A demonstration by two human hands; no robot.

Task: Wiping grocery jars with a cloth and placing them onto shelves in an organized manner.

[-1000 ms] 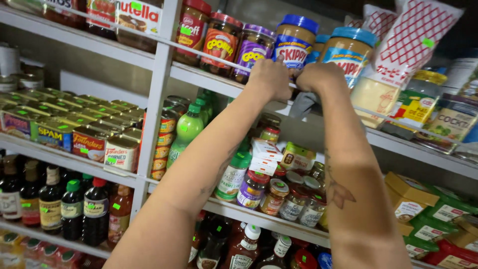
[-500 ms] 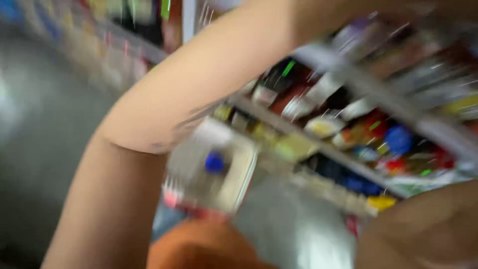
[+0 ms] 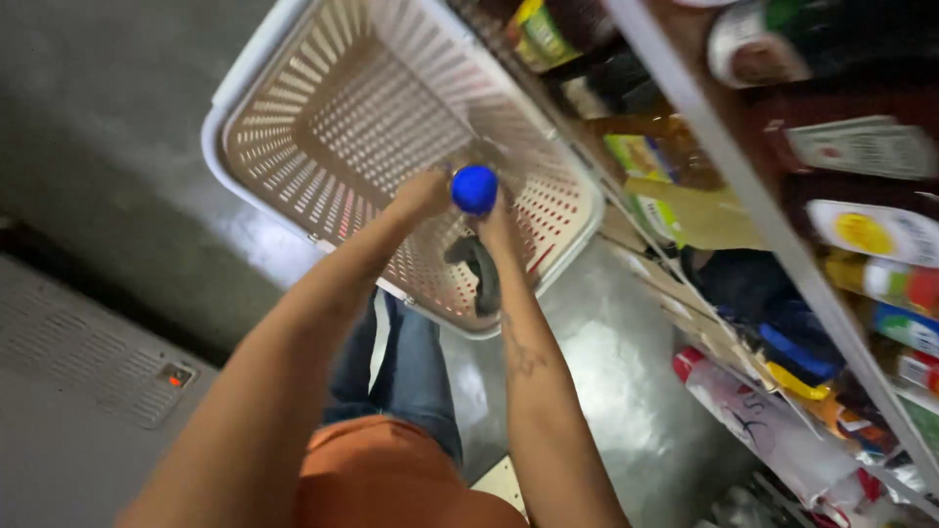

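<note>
A jar with a blue lid (image 3: 474,189) is held between both my hands over a pale perforated shopping basket (image 3: 293,108) that stands on the floor. My left hand (image 3: 423,194) grips the jar's left side and my right hand (image 3: 499,227) grips its right side. Only the lid shows from above; the jar's body is hidden by my fingers. The basket's black handle (image 3: 484,274) lies against its near wall below my right hand.
Store shelves (image 3: 782,244) with bottles, jars and packets run along the right. A grey floor (image 3: 127,147) surrounds the basket. A grey vented cabinet (image 3: 88,391) stands at lower left. Bagged goods (image 3: 773,430) lie on the floor by the shelf.
Both hands were up at a shelf of blue-lidded jars; the view swung down, and my hands now hold a blue-lidded jar over the basket on the floor.
</note>
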